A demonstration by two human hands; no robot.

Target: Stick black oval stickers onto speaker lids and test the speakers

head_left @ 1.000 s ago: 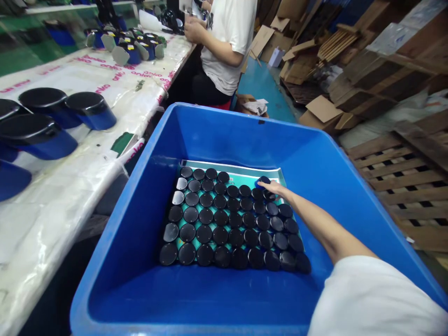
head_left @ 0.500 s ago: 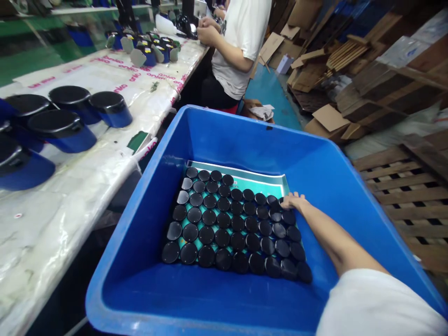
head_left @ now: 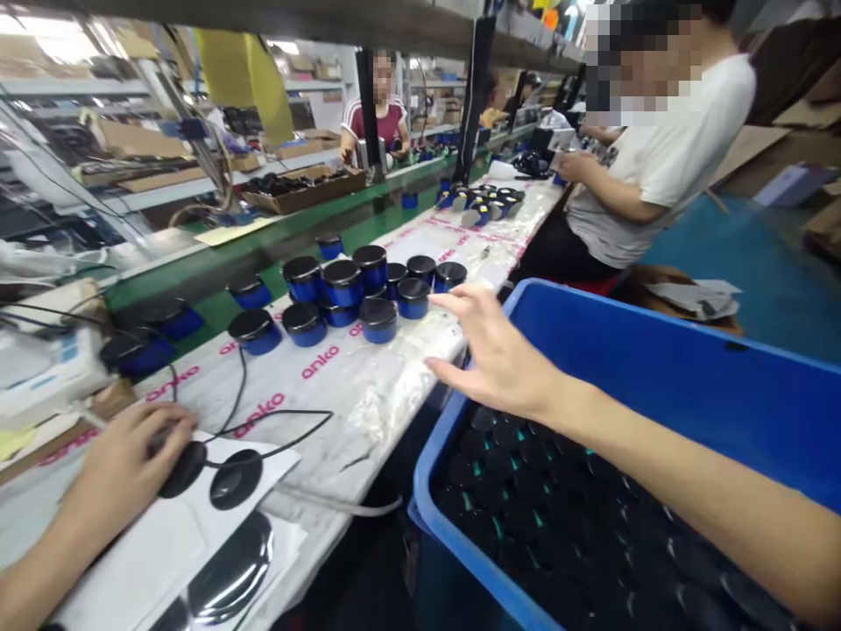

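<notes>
My right hand (head_left: 496, 355) reaches over the near edge of the workbench, thumb and fingers spread with nothing between them. Just beyond its fingertips stands a group of short blue cylinders with glossy black tops (head_left: 413, 298). My left hand (head_left: 135, 451) lies at the bench's left, its fingers curled over something dark that they mostly hide. A thin black cable (head_left: 289, 412) loops close by. Beside and partly under those fingers, black oval pieces (head_left: 236, 479) rest on white sheets (head_left: 151, 561).
Below my right forearm is a large blue bin (head_left: 460, 491) holding rows of black round pieces (head_left: 526, 478). A co-worker in a white shirt (head_left: 647, 188) works farther along the bench. Across the green conveyor (head_left: 216, 263) is another person (head_left: 387, 123); a cardboard tray (head_left: 308, 188) holds dark parts.
The view has swung left toward the bench. My right hand has left the black pieces in the bin and is now above the bench edge, open. My left hand has come into view.
</notes>
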